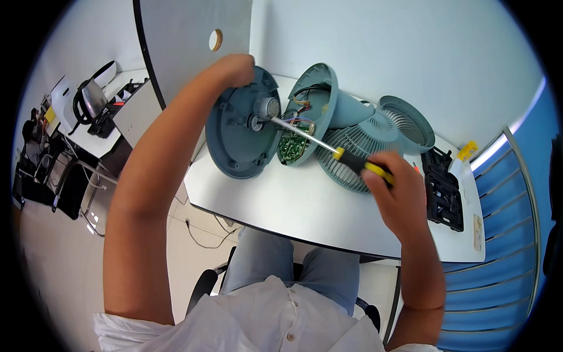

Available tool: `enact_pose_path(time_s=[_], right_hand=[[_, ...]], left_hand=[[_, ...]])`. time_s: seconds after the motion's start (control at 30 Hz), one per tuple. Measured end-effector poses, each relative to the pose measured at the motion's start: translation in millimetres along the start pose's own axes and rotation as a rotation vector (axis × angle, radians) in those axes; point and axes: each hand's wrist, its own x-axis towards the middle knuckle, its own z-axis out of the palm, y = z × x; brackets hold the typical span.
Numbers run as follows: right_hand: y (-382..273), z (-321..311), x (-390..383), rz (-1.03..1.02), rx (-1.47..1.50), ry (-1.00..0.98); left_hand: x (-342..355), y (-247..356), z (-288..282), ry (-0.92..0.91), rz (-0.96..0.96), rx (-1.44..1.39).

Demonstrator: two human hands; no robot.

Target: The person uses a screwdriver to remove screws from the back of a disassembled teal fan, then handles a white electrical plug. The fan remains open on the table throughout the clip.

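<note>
My left hand (237,69) grips the top rim of a round grey-blue base cover (234,146), which stands tilted on its edge. Inside the cover sits a small silver motor (269,107). My right hand (400,190) is closed round the black and yellow handle of a screwdriver (309,136). Its long shaft points left, and the tip is at the motor; whether it sits in a screw is too small to tell. Beside the cover lies the opened fan base (329,73), showing a green circuit board (295,146) and coloured wires.
Behind the screwdriver lies a fan grille (340,167), with a round grey-blue ring (417,120) farther back. A black tool case (443,196) lies open at the right of the white table (252,205). A partition (187,41) rises at the left, and a metal railing (531,193) runs along the right.
</note>
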Motion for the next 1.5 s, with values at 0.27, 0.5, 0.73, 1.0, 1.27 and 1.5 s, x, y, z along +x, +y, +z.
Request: enact_pose_path(time_s=[0.27,0.5,0.73,1.0,1.27,1.5], right_hand=[[113,-30,-150,0.697,0.515,0.518],[161,-6,-171,0.442,-0.228,0.392],[159,11,-166,0.405,-0.476,0.292],[125,39,-272,0.156,-0.16,0.186],[143,63,-398,0.6,-0.352,-0.512],[143,84,-405,0.48,-0.579,-0.513]], left_hand=[[36,-7,7,0.038,-0.023,-0.128],[75,-22,17,0.08,-0.129,-0.255],[48,-16,8,-0.041,-0.096,-0.404],[3,-19,22,0.299,0.081,-0.277],[-37,-2,35,0.654,0.208,-0.422],[-86,10,45,0.796,0.206,-0.45]])
